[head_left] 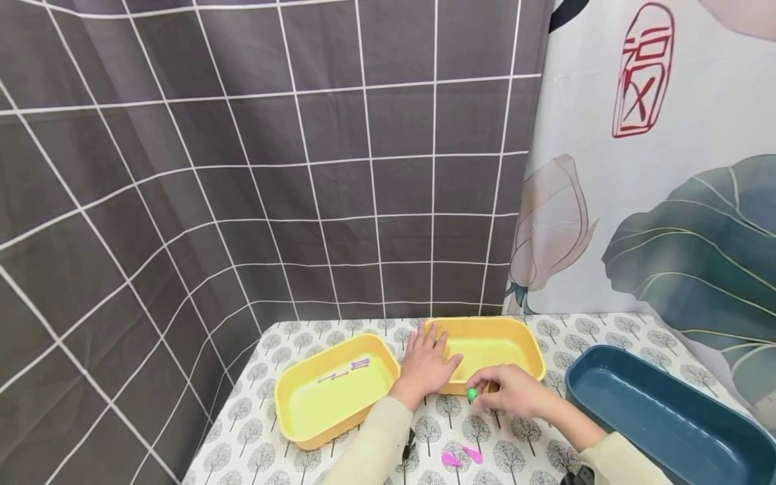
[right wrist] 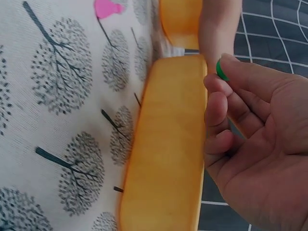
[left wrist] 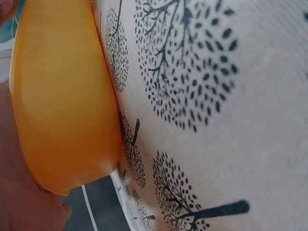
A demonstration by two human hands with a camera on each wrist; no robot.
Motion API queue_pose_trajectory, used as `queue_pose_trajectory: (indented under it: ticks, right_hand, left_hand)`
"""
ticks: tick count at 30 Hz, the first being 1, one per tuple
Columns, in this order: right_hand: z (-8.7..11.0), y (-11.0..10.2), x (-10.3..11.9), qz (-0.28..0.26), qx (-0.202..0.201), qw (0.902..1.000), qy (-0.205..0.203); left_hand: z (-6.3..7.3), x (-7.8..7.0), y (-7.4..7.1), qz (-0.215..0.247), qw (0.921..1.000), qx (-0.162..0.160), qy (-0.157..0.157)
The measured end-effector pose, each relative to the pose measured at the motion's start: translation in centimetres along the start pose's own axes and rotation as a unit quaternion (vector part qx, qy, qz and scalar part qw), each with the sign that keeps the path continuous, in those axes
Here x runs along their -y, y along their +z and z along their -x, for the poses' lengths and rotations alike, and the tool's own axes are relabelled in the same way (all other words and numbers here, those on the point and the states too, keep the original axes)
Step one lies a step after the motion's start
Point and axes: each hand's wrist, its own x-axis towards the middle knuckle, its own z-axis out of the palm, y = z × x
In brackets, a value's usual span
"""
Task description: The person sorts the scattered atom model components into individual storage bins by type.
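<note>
In the head view my right hand (head_left: 512,391) pinches a small round green piece (head_left: 471,393) between thumb and forefinger. It is just outside the front wall of a yellow plastic bin (head_left: 533,345). The right wrist view shows a sliver of the green piece (right wrist: 221,70) between the fingertips, the rest covered. My left hand (head_left: 422,367) lies with straight, spread fingers over the left end of that same bin. In the left wrist view only part of the left hand (left wrist: 33,192) appears, against the bin's rim. Two small bright pink pieces (head_left: 451,459) lie on the cloth nearer me.
A second yellow bin (head_left: 287,411) stands at the left, with several thin purple and pink pieces (head_left: 360,363) inside. To the right is a long dark blue bin (head_left: 667,431). Tree-print cloth (head_left: 248,431) covers the table; a dark checked curtain (head_left: 400,188) hangs behind.
</note>
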Motion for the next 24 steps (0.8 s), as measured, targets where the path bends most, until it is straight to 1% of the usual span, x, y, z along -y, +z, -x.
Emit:
queue_pose_trajectory:
  ticks: [7, 9, 14, 19, 24]
  right_hand:
    - [-0.4, -1.1, -0.1, -0.001, -0.021, 0.9997, 0.016]
    - [-0.6, -1.3, -0.4, 0.006, -0.032, 0.9993, 0.016]
    - [-1.1, -1.8, -1.2, 0.016, -0.069, 0.9969, 0.034]
    - [-1.6, -2.0, -2.2, 0.004, -0.096, 0.9929, 0.071]
    - [-2.1, -2.2, -2.9, -0.007, -0.118, 0.9858, 0.119]
  left_hand:
    - [0.0, 0.1, 0.2, 0.0, 1.0, -0.007, 0.002]
    - [-0.1, 0.1, 0.3, -0.001, 1.0, -0.008, 0.002]
    - [-0.1, 0.1, 0.3, -0.001, 1.0, -0.008, 0.002]
    - [-0.1, 0.2, 0.5, 0.0, 1.0, -0.007, 0.002]
    - [-0.1, 0.0, 0.4, 0.002, 1.0, -0.001, -0.001]
